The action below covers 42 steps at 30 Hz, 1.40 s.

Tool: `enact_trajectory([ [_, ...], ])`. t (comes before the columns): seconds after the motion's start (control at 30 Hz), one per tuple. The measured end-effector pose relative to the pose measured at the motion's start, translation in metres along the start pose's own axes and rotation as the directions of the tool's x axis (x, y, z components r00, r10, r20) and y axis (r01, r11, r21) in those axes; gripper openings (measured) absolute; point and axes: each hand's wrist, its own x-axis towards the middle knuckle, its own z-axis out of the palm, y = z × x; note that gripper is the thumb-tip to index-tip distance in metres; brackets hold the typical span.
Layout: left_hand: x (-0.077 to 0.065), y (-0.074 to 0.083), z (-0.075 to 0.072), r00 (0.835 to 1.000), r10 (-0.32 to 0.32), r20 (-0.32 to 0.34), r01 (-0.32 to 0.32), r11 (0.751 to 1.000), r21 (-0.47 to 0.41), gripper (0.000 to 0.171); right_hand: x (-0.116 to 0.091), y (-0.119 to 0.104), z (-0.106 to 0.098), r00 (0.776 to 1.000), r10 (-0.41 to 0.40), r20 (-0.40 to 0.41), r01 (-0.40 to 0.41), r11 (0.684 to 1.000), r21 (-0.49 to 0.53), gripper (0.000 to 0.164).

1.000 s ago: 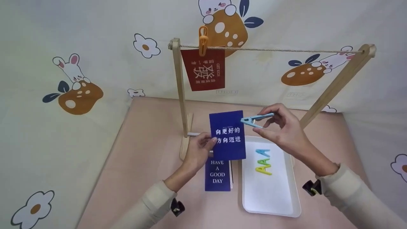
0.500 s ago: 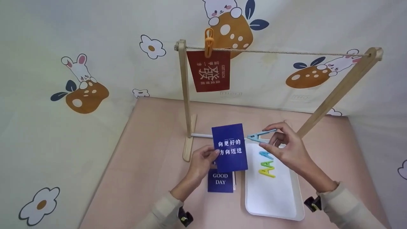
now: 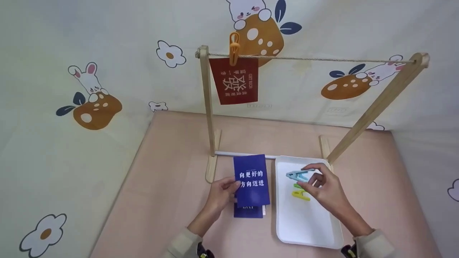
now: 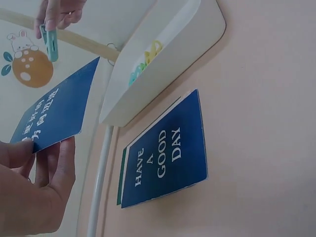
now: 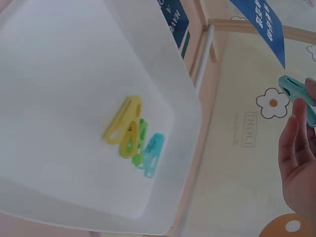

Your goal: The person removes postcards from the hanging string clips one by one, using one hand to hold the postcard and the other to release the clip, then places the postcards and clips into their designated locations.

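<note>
My left hand (image 3: 220,196) pinches a dark blue card (image 3: 253,195) with white Chinese writing by its left edge, thumb in front. The held card hangs over another blue card (image 4: 165,153) reading "HAVE A GOOD DAY", which tops a small stack on the table. To the right, my right hand (image 3: 328,186) pinches a light blue clothespin (image 3: 294,175) between thumb and fingers, above the white tray (image 3: 304,231). A gap shows between clothespin and held card. Inside the tray lie yellow (image 5: 123,126), green (image 5: 141,140) and blue clothespins (image 5: 154,150).
Behind the hands stands a wooden rack with a left post (image 3: 207,104), a right post (image 3: 376,109) and a white bottom rod (image 3: 226,154). From its rope (image 3: 322,59) hangs a red card (image 3: 238,91), clipped by an orange clothespin (image 3: 234,50). Patterned cloth surrounds the table (image 3: 172,143).
Both hands have come lower and nearer to me, carrying the blue card and the clothespin. The card covers more of the stack, and the gap between it and the clothespin has widened.
</note>
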Motion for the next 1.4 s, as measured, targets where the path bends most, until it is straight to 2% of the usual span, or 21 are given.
enact_trajectory([
  [0.1, 0.0, -0.011, -0.001, 1.0, -0.026, -0.006, 0.026, 1.0, -0.012, 0.032, -0.005, 0.023, 0.004, 0.999, 0.048, 0.012, -0.047, 0.999, -0.021, 0.048],
  [0.33, 0.007, -0.037, 0.0, 0.996, -0.084, -0.015, 0.084, 0.995, 0.06, 0.038, -0.012, 0.057, 0.01, 0.989, 0.145, 0.005, -0.144, 0.984, -0.103, 0.051],
  [0.47, 0.012, -0.051, 0.001, 0.996, -0.089, -0.026, 0.092, 0.991, 0.099, 0.036, -0.017, 0.069, 0.016, 0.983, 0.181, 0.014, -0.178, 0.975, -0.131, 0.053],
  [0.6, 0.015, -0.06, 0.004, 0.995, -0.062, -0.073, 0.074, 0.98, 0.183, 0.027, -0.021, 0.077, 0.022, 0.977, 0.213, 0.03, -0.206, 0.966, -0.155, 0.054],
  [0.8, 0.016, -0.065, 0.009, 0.991, 0.009, -0.134, 0.037, 0.94, 0.339, 0.016, -0.027, 0.088, 0.023, 0.954, 0.298, 0.04, -0.284, 0.937, -0.204, 0.052],
  [0.87, 0.017, -0.065, 0.011, 0.985, 0.06, -0.16, 0.011, 0.911, 0.413, 0.015, -0.029, 0.09, 0.023, 0.958, 0.287, 0.03, -0.271, 0.931, -0.244, 0.051],
  [1.0, 0.021, -0.065, 0.016, 0.961, 0.182, -0.208, -0.037, 0.83, 0.556, 0.013, -0.033, 0.094, 0.024, 0.978, 0.208, -0.002, -0.196, 0.919, -0.342, 0.049],
  [1.1, 0.023, -0.066, 0.019, 0.944, 0.22, -0.246, -0.028, 0.796, 0.604, 0.013, -0.036, 0.096, 0.025, 0.985, 0.175, -0.012, -0.164, 0.897, -0.411, 0.046],
  [1.2, 0.024, -0.066, 0.019, 0.933, 0.222, -0.284, -0.002, 0.792, 0.611, 0.014, -0.038, 0.097, 0.025, 0.982, 0.186, -0.02, -0.175, 0.875, -0.451, 0.042],
  [1.3, 0.024, -0.067, 0.02, 0.929, 0.209, -0.305, 0.016, 0.802, 0.597, 0.015, -0.039, 0.097, 0.024, 0.979, 0.204, -0.026, -0.192, 0.864, -0.466, 0.041],
  [1.4, 0.024, -0.068, 0.021, 0.927, 0.217, -0.305, 0.007, 0.805, 0.593, 0.017, -0.04, 0.099, 0.024, 0.979, 0.2, -0.029, -0.189, 0.856, -0.481, 0.041],
])
